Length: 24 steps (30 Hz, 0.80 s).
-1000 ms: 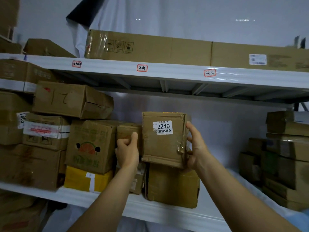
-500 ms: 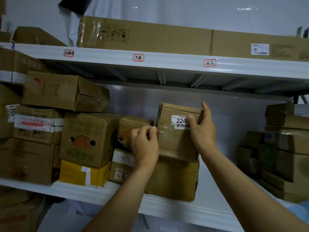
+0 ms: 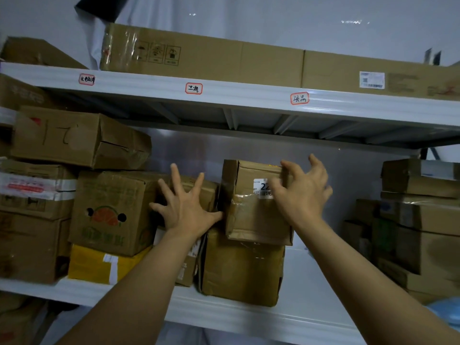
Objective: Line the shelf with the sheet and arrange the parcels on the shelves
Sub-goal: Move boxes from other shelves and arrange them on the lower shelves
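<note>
Both hands, left [image 3: 185, 207] and right [image 3: 302, 192], hover spread and empty before the labelled parcel [image 3: 251, 212], which sits askew atop a larger box [image 3: 242, 270] on the shelf [image 3: 249, 317] and could topple if nudged.

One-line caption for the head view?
Both open hands, left hand and right hand, at the labelled parcel stacked on the shelf.

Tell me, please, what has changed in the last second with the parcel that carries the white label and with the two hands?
The labelled parcel, held up in both hands a second ago, now rests on the larger box. Both hands let go: the left hand is spread open before the small box, the right hand open with fingers loosely bent before the label. The neighbouring stacks stayed put.
</note>
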### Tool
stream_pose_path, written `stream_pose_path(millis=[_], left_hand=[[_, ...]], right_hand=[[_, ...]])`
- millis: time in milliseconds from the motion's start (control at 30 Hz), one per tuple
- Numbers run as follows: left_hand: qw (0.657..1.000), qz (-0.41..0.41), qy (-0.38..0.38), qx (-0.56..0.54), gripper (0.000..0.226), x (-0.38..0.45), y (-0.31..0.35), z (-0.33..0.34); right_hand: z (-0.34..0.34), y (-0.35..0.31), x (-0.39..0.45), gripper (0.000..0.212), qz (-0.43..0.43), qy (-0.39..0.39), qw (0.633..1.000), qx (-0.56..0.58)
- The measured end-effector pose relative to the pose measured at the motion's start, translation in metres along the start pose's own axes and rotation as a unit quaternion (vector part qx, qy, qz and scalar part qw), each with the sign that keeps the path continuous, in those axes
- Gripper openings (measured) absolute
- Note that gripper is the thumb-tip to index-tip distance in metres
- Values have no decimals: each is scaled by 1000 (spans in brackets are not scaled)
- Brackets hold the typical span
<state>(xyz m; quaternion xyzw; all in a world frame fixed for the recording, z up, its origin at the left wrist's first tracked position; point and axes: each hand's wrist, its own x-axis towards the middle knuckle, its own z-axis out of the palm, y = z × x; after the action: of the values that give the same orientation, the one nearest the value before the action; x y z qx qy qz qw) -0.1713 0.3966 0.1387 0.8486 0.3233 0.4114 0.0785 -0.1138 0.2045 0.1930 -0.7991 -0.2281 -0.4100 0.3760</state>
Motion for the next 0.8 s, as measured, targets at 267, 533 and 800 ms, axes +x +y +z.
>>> stream_pose_path(millis=[267, 533, 800], left_hand=[[979, -132, 94, -126, 88, -5, -3, 6], [940, -162, 186, -237, 85, -28, 6, -3], [948, -74, 195, -240, 85, -52, 14, -2]], right_hand=[[9, -42, 7, 107, -47, -60, 994, -73], [20, -44, 3, 115, 11, -88, 994, -59], [28, -58, -2, 122, 58, -57, 991, -104]])
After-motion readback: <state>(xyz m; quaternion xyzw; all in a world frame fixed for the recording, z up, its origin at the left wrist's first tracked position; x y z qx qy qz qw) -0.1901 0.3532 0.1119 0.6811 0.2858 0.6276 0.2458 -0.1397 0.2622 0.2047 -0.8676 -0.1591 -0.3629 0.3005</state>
